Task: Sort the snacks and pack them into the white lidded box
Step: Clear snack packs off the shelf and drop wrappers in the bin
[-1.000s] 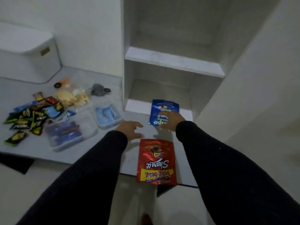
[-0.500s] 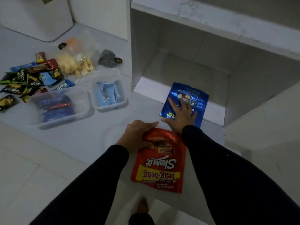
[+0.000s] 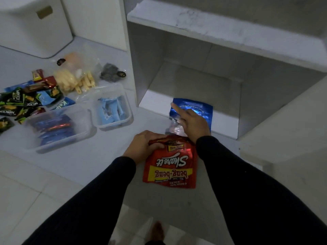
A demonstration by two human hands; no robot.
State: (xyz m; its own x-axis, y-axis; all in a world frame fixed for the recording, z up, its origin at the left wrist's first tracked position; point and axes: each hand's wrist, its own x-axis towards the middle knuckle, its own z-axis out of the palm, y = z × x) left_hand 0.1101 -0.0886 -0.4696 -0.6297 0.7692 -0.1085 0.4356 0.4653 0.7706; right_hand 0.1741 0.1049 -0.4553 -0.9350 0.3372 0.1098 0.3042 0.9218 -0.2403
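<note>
On white ledge [image 3: 106, 156] | dim room | left hand [image 3: 143, 147] grips red pouch [image 3: 170, 167], seemingly

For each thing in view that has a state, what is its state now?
Red pouch: flat on the floor, top gripped by the left hand.
Blue pouch: on the floor, under the right hand.
White box: lid on.
Large tub: open, blue and red packets inside.
Small tub: open, light blue packets inside.
Loose snacks: unsorted pile.
</note>
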